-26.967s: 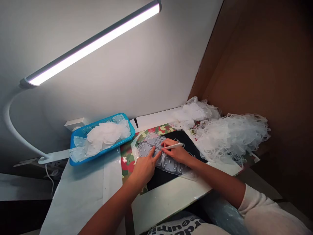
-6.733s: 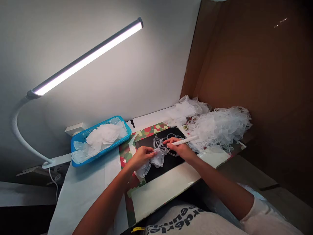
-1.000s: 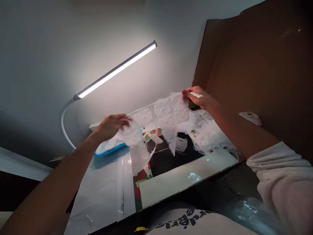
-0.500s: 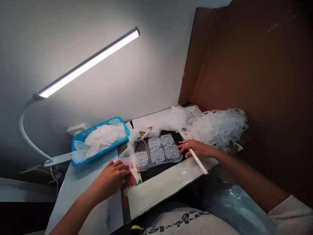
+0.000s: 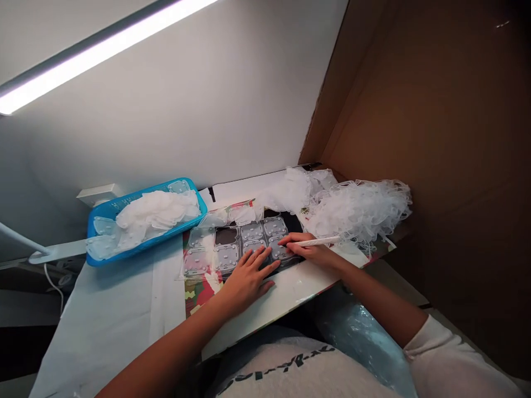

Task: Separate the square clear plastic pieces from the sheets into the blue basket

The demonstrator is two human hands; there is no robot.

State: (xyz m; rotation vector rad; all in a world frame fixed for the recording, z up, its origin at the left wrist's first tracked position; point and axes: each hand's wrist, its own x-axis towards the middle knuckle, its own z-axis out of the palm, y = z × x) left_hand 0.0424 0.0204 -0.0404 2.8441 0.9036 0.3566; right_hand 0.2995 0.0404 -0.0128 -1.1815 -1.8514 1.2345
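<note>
A clear plastic sheet [image 5: 227, 257] with rows of moulded, rounded-square pieces lies over a dark patch on a board [image 5: 298, 287]. Flat on its near edge, with fingers spread, rests my left hand [image 5: 251, 275]. My right hand [image 5: 313, 253] is closed around a slim white pen-like tool [image 5: 321, 241], whose far end slants up to the right. The tool's tip is at a piece on the right side of the sheet, partly hidden by my fingers; its kind cannot be made out. One opening in the sheet shows the black surface beneath.
A blue basket [image 5: 145, 252] full of clear cut pieces [image 5: 155, 213] stands at the left. Behind my right hand lies a large heap of clear plastic trimmings [image 5: 360, 213]. A lit tube lamp [image 5: 103, 52] hangs above. Tall cardboard [image 5: 415, 110] rises on the right.
My left hand has moved right onto the sheet. My right hand has brought the white tool from pointing down toward me to a tip-down writing grip on the sheet. The sheet now lies flatter; the view has shifted.
</note>
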